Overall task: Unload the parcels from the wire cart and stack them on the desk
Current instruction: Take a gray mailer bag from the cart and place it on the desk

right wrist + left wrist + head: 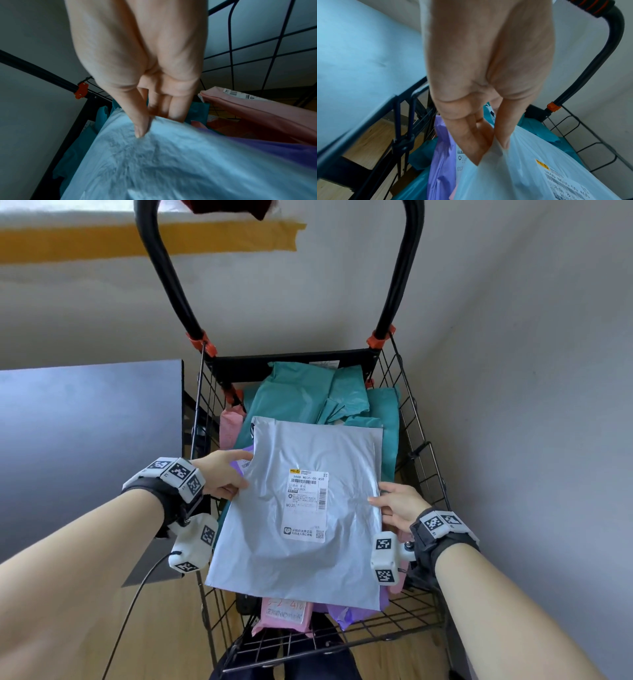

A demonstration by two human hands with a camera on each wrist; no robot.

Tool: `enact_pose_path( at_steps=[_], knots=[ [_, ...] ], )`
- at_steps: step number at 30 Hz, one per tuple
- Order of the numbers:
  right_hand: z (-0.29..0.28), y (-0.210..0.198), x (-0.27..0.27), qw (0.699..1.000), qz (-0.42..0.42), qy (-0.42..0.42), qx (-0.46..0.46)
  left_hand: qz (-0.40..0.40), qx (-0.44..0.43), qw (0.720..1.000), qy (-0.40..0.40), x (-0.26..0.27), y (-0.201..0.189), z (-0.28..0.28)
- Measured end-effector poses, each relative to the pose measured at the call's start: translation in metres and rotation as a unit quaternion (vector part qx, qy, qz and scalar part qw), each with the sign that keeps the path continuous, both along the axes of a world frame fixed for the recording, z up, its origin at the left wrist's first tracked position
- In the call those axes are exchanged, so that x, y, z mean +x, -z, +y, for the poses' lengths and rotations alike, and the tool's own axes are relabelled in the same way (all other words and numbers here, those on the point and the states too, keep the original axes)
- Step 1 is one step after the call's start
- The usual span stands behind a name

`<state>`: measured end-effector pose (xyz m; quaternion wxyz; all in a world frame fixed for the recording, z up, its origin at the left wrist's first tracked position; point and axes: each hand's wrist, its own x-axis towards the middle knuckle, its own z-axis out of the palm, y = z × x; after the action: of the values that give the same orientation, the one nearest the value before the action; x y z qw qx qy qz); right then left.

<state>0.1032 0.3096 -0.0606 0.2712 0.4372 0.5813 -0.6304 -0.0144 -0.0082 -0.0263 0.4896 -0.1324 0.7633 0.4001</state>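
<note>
A flat silver-grey parcel (301, 508) with a white shipping label lies on top of the load in the black wire cart (421, 446). My left hand (226, 474) pinches its left edge between thumb and fingers (489, 142). My right hand (394, 505) pinches the right edge, thumb on top (140, 127). Beneath it are teal parcels (301, 395), a purple parcel (441, 155) and pink parcels (286, 613). The dark desk (85, 440) stands to the left of the cart.
The cart's black handle (164, 268) arches up in front of me, against a white wall. Wire sides (257, 54) enclose the load on the right. Wooden floor (164, 628) shows below the desk and cart.
</note>
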Motion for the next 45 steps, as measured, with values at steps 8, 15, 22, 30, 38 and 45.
enact_pose_path(
  at_steps=[8, 15, 22, 30, 38, 45],
  knots=[
    [-0.009, -0.066, -0.019, 0.991, 0.12, -0.013, -0.05, 0.085, 0.11, 0.983, -0.116, 0.004, -0.08, -0.025],
    [-0.076, -0.136, -0.05, 0.972, 0.212, -0.061, -0.079, 0.14, 0.187, 0.952, -0.197, 0.021, -0.15, -0.103],
    [-0.186, -0.169, -0.052, 0.955, 0.258, -0.119, -0.087, 0.165, 0.212, 0.936, -0.227, 0.057, -0.176, -0.219],
    [-0.346, -0.189, -0.031, 0.942, 0.277, -0.148, -0.119, 0.187, 0.207, 0.927, -0.251, 0.104, -0.19, -0.383],
    [-0.465, -0.191, -0.02, 0.932, 0.283, -0.192, -0.119, 0.217, 0.163, 0.919, -0.287, 0.137, -0.193, -0.496],
    [-0.546, -0.18, -0.04, 0.928, 0.263, -0.232, -0.126, 0.22, 0.122, 0.912, -0.324, 0.14, -0.176, -0.568]
  ],
)
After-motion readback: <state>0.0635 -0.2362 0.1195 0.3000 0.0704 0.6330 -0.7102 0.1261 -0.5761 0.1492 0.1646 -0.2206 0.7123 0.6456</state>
